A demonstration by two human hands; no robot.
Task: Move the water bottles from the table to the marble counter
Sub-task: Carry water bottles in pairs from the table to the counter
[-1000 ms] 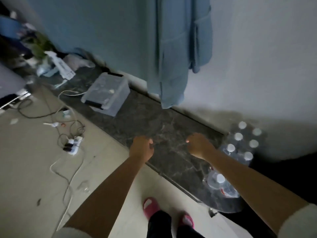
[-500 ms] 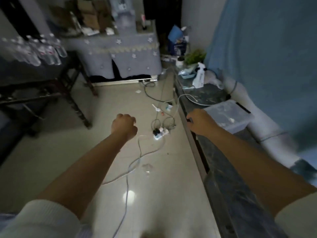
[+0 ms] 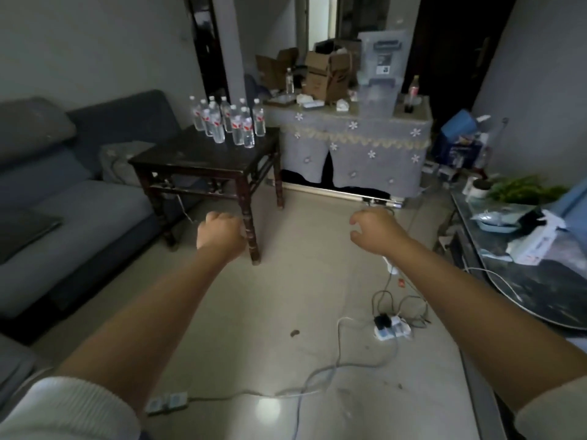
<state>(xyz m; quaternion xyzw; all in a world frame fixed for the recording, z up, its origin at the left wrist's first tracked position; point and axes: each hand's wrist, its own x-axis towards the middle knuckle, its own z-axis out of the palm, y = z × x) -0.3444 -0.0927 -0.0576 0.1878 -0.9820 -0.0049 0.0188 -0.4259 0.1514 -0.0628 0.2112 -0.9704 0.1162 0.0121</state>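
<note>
Several clear water bottles [image 3: 228,123] with red labels and white caps stand together at the far side of a dark wooden table [image 3: 203,160] ahead on the left. My left hand [image 3: 220,235] hangs in the air in front of the table's near leg, fingers curled into a fist, holding nothing. My right hand [image 3: 373,230] is out over the floor, fingers loosely curled and empty. Part of the dark marble counter [image 3: 536,287] runs along the right edge.
A grey sofa [image 3: 63,201] fills the left side. A cloth-covered cabinet [image 3: 355,150] with boxes stands behind the table. Power strips [image 3: 392,328] and cables [image 3: 317,376] lie across the tiled floor. A plant, bowl and white box sit on the counter's far end.
The view has swung left from the counter and its placed bottles round to the table. Both hands stay raised and empty; the right hand's fingers have loosened.
</note>
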